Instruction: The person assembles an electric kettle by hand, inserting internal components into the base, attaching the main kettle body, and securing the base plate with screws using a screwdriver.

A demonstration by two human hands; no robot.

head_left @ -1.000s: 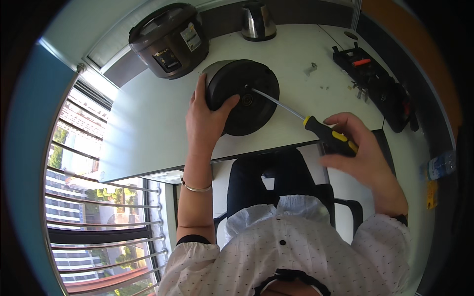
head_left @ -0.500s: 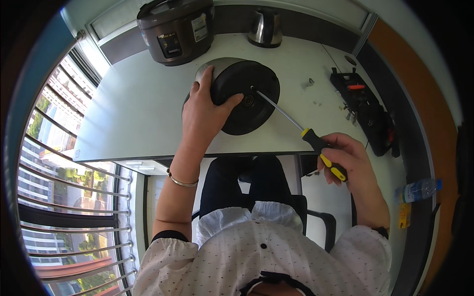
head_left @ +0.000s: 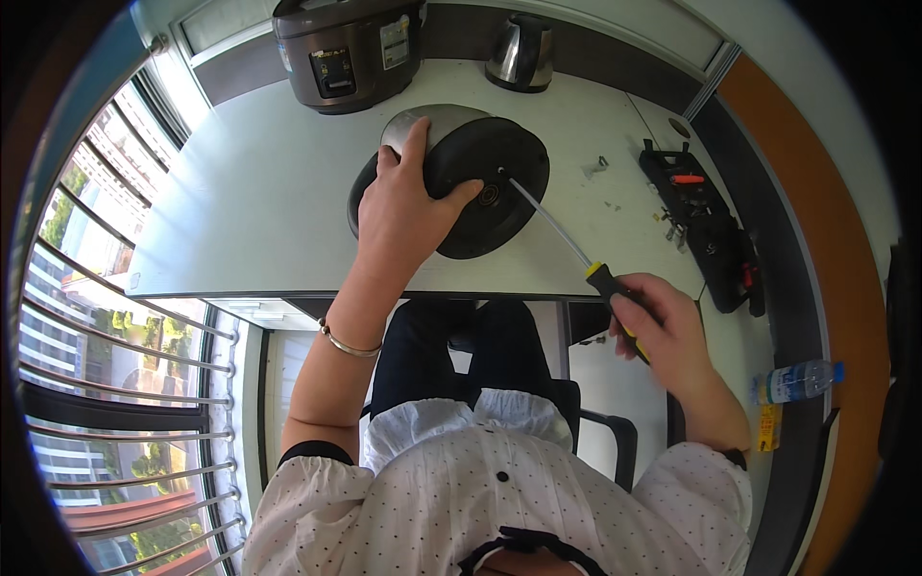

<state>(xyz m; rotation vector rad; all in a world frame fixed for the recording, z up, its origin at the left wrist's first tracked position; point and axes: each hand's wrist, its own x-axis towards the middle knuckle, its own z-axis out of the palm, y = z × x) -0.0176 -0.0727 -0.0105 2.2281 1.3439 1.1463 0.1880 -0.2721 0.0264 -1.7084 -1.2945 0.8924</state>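
Note:
An electric kettle with a silver metal body lies tipped on its side on the desk. Its round black underside faces me, with a ringed socket at the middle. My left hand wraps over the kettle, fingers on the metal body and thumb on the black underside near the socket. In my right hand is a screwdriver with a black and yellow handle. Its long shaft slants up to the left, and the tip meets a screw hole in the underside.
A black tool case with an orange-red tool lies to the right, small metal bits beside it. A clear hardware piece sits nearer the kettle. Behind stand a rice cooker and another kettle. A water bottle lies far right.
My right hand has shifted its grip on the screwdriver and now covers more of the handle. The tip stays at the screw hole, and my left hand keeps its hold. The view has shifted slightly.

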